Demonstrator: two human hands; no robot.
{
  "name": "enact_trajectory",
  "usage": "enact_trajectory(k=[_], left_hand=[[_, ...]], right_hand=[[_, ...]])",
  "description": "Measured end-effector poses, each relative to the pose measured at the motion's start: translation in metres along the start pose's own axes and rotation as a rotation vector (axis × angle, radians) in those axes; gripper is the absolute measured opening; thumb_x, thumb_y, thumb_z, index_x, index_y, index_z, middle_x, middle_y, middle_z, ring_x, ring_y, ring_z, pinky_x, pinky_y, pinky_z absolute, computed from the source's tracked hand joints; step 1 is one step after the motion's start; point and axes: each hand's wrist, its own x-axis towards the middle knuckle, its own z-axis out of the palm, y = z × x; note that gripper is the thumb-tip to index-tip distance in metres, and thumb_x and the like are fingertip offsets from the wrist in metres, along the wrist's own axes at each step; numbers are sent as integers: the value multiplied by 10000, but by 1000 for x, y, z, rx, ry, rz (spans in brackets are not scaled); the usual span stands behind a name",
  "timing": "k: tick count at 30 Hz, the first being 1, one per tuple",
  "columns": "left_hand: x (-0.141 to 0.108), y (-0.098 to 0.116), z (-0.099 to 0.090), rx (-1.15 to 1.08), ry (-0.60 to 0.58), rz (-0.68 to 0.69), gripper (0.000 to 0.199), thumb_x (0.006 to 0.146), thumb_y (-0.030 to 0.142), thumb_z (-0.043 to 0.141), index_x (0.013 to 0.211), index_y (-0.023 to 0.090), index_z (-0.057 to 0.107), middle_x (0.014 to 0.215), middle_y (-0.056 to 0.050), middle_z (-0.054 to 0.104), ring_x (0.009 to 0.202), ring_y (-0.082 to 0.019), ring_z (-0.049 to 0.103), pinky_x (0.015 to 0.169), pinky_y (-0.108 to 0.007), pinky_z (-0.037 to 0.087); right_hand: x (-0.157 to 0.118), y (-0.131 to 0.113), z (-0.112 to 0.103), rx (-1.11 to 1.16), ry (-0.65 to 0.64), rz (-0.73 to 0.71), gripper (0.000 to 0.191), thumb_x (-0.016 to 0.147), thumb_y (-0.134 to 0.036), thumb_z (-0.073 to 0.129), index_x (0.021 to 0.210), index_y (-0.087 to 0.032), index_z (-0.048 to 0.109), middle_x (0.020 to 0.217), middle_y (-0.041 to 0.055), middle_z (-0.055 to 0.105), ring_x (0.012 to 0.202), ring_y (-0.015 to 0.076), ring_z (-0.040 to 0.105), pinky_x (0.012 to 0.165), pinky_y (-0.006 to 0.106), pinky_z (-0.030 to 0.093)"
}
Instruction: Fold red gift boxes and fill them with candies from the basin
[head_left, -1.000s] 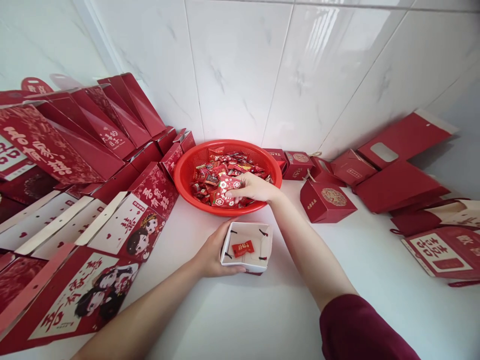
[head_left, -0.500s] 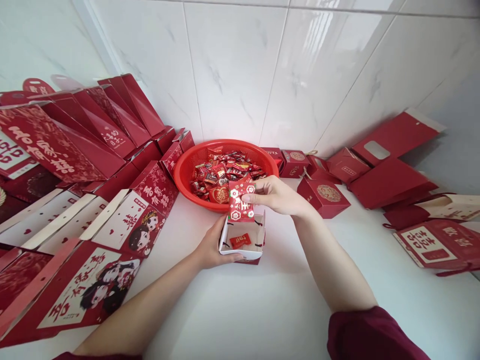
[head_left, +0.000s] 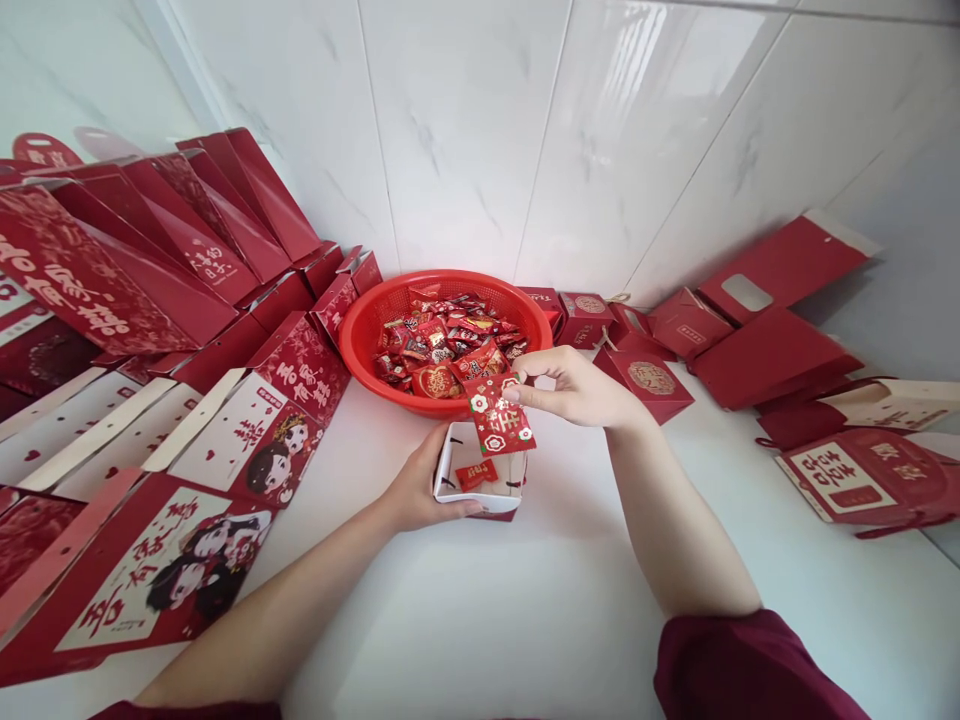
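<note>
My left hand (head_left: 424, 490) grips the left side of a small open box (head_left: 491, 514), white inside and red outside, with its thumb along the near edge. One small red wrapped sweet (head_left: 475, 474) lies inside the box. Between the thumb and fingers of my right hand (head_left: 566, 388) is a red flowered packet (head_left: 501, 416), tilted over the box's far right part. Just beyond stands a red plastic basket (head_left: 352, 350) holding several red wrapped sweets (head_left: 439, 340).
Printed red and white boxes (head_left: 225, 440) fill the left side, with tall red bags (head_left: 255, 200) behind. Small red boxes (head_left: 649, 385) and flat red bags (head_left: 862, 475) lie at the right. A tiled wall (head_left: 457, 130) rises behind the basket.
The packet in my right hand has tilted and shifted slightly right relative to the box. The whole view has moved a little, with the basket and boxes now further left in the picture.
</note>
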Motion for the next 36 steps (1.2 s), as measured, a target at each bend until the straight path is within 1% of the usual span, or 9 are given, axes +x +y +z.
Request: enact_trajectory(k=[6,12,17,19,25,27,32,34,36], left_hand=[[2,6,1,1,-14,15,915,661,366,849,1417,207,358,1377,-143,536,1251,-354,538,1037,-494,450],[1,4,0,17,-11,22,955,661,350,855,1450,200,337,1417,-164,501,1279,-374,512,1031,-498,459],[0,-1,1,-28,-6,8,920,638,338,866,1401,199,372,1367,-151,542,1234,-356,550,1027,-494,463],[-1,0,2,-51,-21,-9,896,635,338,867,1375,200,380,1336,-144,563,1198,-343,577,1005,-484,480],[0,8,0,25,-44,-3,886,635,322,870,1367,215,383,1314,-123,569,1179,-315,582,990,-432,487],[1,9,-1,41,-46,6,845,650,327,855,1354,217,403,1302,-113,575,1179,-313,579,1000,-430,477],[1,5,-1,-33,-29,-5,883,660,334,845,1397,218,372,1362,-129,525,1244,-334,535,1009,-437,480],[0,3,0,-75,-31,-19,920,665,337,842,1425,218,337,1374,-137,514,1262,-341,524,1028,-451,469],[-1,1,0,-88,-32,-33,953,666,334,843,1446,222,307,1383,-140,508,1273,-342,516,1048,-459,452]], right_hand=[[3,0,4,-85,-4,-133,346,937,-369,572,658,-207,447,652,-22,479,618,118,406,592,259,352],[4,-1,7,-213,-78,-160,325,982,-359,500,697,-204,479,687,-5,500,627,129,410,625,274,361],[1,-14,11,-298,-237,-146,305,982,-302,500,699,-189,522,700,10,540,660,136,462,634,270,361],[0,-21,14,-331,-315,-96,294,966,-270,516,685,-184,535,671,5,555,636,132,469,611,266,345],[0,-26,29,-306,-588,257,311,951,-245,445,712,-176,631,595,-13,614,498,106,454,515,256,301],[1,-23,31,-282,-530,258,220,914,-230,494,824,-189,690,696,-3,675,563,117,521,544,249,340],[6,-16,16,-360,-80,265,203,915,-218,487,938,-189,687,874,26,721,750,144,625,679,252,429],[15,-7,3,-474,-34,359,262,917,-164,418,943,-184,678,943,44,726,819,159,642,725,265,445],[31,6,-7,-608,-117,499,302,872,-107,403,917,-168,696,997,82,728,885,196,654,754,292,455]])
